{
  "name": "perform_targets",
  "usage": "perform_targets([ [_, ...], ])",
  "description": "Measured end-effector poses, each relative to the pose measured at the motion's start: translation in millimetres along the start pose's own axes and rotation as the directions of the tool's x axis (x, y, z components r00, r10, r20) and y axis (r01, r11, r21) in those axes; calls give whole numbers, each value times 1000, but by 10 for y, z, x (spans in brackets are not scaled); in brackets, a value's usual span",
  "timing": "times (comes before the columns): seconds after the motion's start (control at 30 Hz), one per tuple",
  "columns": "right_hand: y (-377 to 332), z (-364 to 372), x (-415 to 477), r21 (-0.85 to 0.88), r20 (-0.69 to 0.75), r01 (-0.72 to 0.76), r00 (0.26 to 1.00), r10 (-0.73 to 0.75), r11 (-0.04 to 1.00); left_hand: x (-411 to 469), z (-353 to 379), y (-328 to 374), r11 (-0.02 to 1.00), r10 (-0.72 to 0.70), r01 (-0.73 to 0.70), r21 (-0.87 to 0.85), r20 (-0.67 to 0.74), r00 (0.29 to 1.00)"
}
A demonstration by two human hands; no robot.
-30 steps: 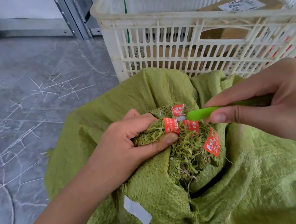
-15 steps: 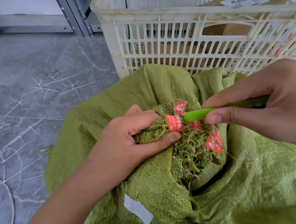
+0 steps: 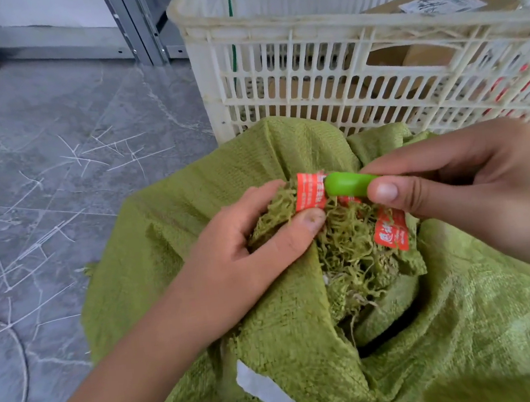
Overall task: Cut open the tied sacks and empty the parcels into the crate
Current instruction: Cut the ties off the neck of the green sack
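A green woven sack (image 3: pixel 283 329) lies in front of me, its frayed mouth (image 3: pixel 350 247) bunched and bound with red printed tape (image 3: pixel 310 192). My left hand (image 3: pixel 243 252) grips the bunched mouth, thumb under the tape. My right hand (image 3: pixel 472 192) pinches a green cutter (image 3: pixel 347 185) whose tip touches the red tape; the blade is hidden. Behind the sack stands the white slatted crate (image 3: pixel 273 39) with cardboard parcels (image 3: pixel 442 2) inside.
Grey marbled floor (image 3: pixel 56 157) with several white cut strands spreads to the left. A metal shelf post (image 3: pixel 133 21) stands at the back beside the crate. A white label (image 3: pixel 266 394) is stuck on the sack's near side.
The cutter tip has moved left onto the red tape band. My left thumb has shifted up under that tape. The sack mouth stays bunched.
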State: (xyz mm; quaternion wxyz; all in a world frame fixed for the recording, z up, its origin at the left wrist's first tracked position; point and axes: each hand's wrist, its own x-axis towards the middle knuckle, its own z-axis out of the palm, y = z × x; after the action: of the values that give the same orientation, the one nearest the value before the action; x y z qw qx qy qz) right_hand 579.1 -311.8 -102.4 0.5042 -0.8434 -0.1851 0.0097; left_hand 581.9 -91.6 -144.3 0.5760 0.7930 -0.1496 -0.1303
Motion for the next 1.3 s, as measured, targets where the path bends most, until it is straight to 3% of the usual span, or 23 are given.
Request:
perform_targets([
  [0.13,-18,53,49,224,-36,-77,996,87,971,-29,63,77,979,176,-187,-77,-131,976],
  [0.2,-49,72,49,270,-23,-107,993,117,957,-26,79,118,967,156,-189,-170,-192,969],
  [0.27,-60,81,41,230,-7,-96,995,100,969,-20,82,110,971,156,-191,-141,-226,961],
  [0.37,-37,21,9,32,23,-79,997,79,996,-4,53,57,979,202,-200,31,-207,957],
  [0.57,-10,-77,-27,-225,60,-79,994,94,971,-4,29,19,948,285,-249,198,-181,941],
  [0.7,-21,-93,-15,-268,121,-88,985,125,959,15,40,25,929,306,-267,255,-129,943],
  [0.97,21,-145,-15,-224,77,-116,988,136,968,54,45,-3,941,222,-196,276,-69,972],
  [1.3,-19,-224,0,-273,95,-150,979,182,950,65,14,47,861,302,-271,430,-3,953],
])
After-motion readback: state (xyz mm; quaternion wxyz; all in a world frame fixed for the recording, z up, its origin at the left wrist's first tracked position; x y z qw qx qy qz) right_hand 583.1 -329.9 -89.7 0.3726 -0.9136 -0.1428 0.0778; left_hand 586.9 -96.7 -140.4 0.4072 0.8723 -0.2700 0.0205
